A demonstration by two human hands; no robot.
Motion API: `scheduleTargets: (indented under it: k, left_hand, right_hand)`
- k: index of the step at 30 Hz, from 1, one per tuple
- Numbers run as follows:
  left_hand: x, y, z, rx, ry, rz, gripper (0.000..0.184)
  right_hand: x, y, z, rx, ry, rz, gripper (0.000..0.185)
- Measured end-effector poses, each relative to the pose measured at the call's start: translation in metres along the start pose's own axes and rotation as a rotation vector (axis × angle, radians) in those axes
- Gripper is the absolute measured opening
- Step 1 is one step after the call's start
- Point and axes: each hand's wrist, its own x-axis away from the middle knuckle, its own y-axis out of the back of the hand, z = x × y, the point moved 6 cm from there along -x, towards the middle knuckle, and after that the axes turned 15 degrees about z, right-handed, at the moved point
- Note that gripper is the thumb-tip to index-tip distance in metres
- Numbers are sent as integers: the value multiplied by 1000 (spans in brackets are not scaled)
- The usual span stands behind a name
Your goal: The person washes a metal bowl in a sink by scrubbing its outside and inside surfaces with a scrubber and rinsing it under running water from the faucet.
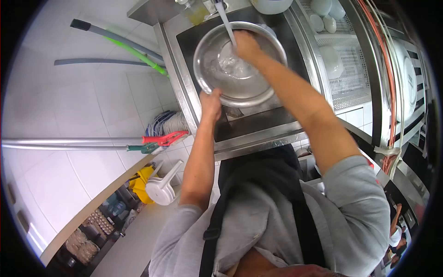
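Note:
A wide round metal bowl (pixel 244 94) is held over the sink (pixel 295 51), and water (pixel 226 25) runs down into it. My left hand (pixel 211 105) grips the bowl's rim at the lower left, its fingers wrapped round the edge. Inside the bowl, near its upper side and beside the falling water, is my right hand (pixel 246 45). The fingers of that hand are bent down and blurred, so whether they hold anything is hidden. Clear, rippling water covers the bottom of the bowl.
White bowls (pixel 331 62) sit in a perforated rack (pixel 350 87) right of the sink. A white container (pixel 271 5) stands behind the bowl. Mop handles (pixel 74 141), a mop head (pixel 168 123) and a white lidded bin (pixel 160 190) are at the left. Another person (pixel 396 236) shows at the far lower right.

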Motion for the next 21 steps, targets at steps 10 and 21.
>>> scheduleTargets:
  k: [10, 21]
  left_hand:
    - [-3, 25, -91, -157, -99, -83, 36]
    - [99, 29, -135, -80, -202, 101, 64]
  right_hand:
    - [158, -46, 36, 658, 508, -103, 20]
    - [195, 38, 93, 90, 520, -223, 17]
